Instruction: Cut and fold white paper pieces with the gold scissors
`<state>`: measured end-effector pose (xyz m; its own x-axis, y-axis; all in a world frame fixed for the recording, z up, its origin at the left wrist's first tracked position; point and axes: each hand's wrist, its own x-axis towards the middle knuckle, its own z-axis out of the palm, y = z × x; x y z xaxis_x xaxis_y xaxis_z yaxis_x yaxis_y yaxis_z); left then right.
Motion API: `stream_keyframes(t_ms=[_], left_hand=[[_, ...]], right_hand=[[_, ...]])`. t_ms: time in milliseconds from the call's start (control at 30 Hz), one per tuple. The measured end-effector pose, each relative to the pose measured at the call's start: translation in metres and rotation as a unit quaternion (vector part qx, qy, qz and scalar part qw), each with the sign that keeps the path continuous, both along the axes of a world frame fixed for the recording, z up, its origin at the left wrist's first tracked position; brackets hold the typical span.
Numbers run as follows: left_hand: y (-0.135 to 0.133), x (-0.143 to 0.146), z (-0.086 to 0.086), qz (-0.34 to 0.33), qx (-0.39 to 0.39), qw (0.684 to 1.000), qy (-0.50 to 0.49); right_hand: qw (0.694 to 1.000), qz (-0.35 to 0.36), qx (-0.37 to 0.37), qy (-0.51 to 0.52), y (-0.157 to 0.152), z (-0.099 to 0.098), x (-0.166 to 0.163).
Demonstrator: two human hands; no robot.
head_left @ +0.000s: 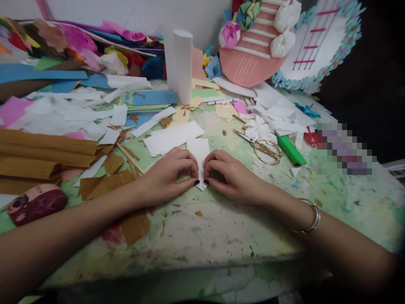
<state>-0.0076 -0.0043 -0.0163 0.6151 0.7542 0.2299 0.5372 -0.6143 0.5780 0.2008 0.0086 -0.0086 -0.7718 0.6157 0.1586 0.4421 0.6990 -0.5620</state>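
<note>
A strip of white paper (pixel 200 148) stands between my two hands, its lower end narrowed to a point. My left hand (pixel 172 173) pinches the paper's left edge between thumb and fingers. On the opposite edge, my right hand (pixel 230 173) pinches it the same way, with a silver bangle on the wrist. The thumbs are close together near the pointed tip. Just behind lies a stack of white paper rectangles (pixel 174 137). Gold-handled scissors (pixel 265 150) rest to the right, beside a white paper flower (pixel 261 128).
Brown crepe paper (pixel 44 154) and a computer mouse (pixel 38 202) lie at left. A white paper roll (pixel 183 67) stands at the back. Paper guitar shapes (pixel 253 59) lean behind, and a green roll (pixel 291 150) is at right. Scraps litter the table (pixel 221 236).
</note>
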Motion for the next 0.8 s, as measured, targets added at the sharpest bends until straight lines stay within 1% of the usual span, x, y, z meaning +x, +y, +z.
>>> stream_keyframes(t_ms=[233, 367, 600, 700, 800], left_hand=[[0.0009, 0.0001, -0.0007, -0.006, 0.006, 1.000, 0.002], [0.0005, 0.0002, -0.0001, 0.003, 0.008, 1.000, 0.008], [-0.0025, 0.0002, 0.0005, -0.012, 0.034, 0.999, -0.003], [-0.0035, -0.0002, -0.0009, -0.012, 0.044, 0.999, -0.017], [-0.0037, 0.0003, -0.0016, -0.006, 0.044, 0.999, -0.023]], right_hand=[[1.000, -0.008, -0.006, -0.008, 0.0000, -0.0003, -0.0012], [1.000, -0.007, -0.003, -0.007, -0.0002, -0.0003, -0.0020], [1.000, -0.015, -0.010, -0.004, -0.0006, -0.0009, -0.0029], [1.000, -0.017, -0.015, 0.016, -0.0007, -0.0016, -0.0028], [0.999, -0.004, -0.013, 0.042, -0.0002, -0.0026, -0.0018]])
